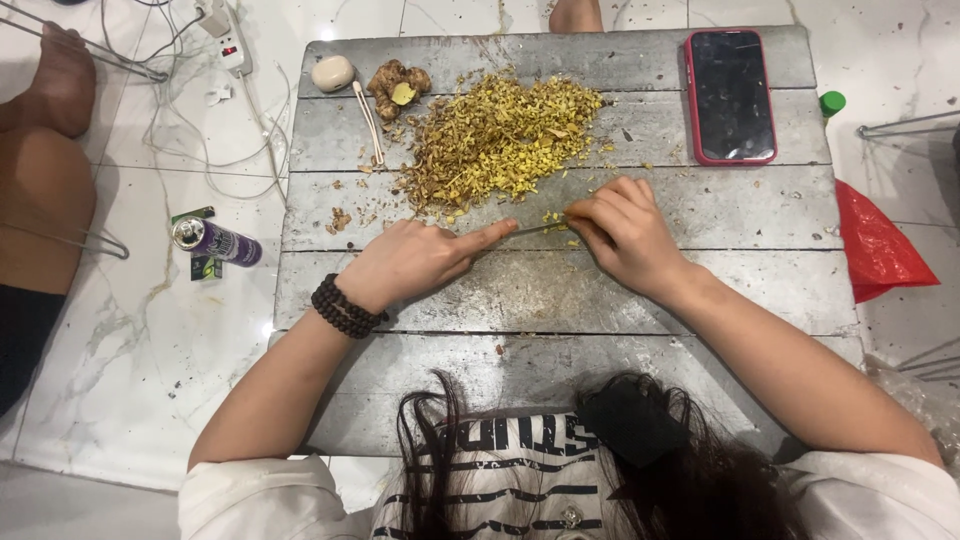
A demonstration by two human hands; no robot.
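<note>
Heap of chopped yellow root shavings and slivers (pixel 500 135): it spreads over the far middle of the grey weathered wooden plank table (pixel 700 290), the largest pile on the boards, and by its bulk most of the cutting looks done.

The person's left hand (pixel 415 262), a dark bead bracelet (pixel 345 308) at its wrist, is closed around the handle of a slim metal knife (pixel 530 230), with the index finger stretched out along the blade's back. The right hand (pixel 625 232) is curled with fingertips pinched down on a small piece of the root at the blade's tip. The piece is mostly hidden under the fingers, so how much of it is left cannot be told.

A red-cased smartphone with a dark screen (pixel 731 95) lies face up at the far right of the table, well apart from the heap.

A knobbly brown whole root with one cut yellow face (pixel 398 88) sits at the far left, just beside the heap. It is uncut apart from that face, so I judge it to be what is left, along with the piece in hand.

A pale oval stone-like lump (pixel 332 72) rests near it.

A few fresh yellow bits (pixel 555 218) lie by the blade, between the hands and the heap.
</note>
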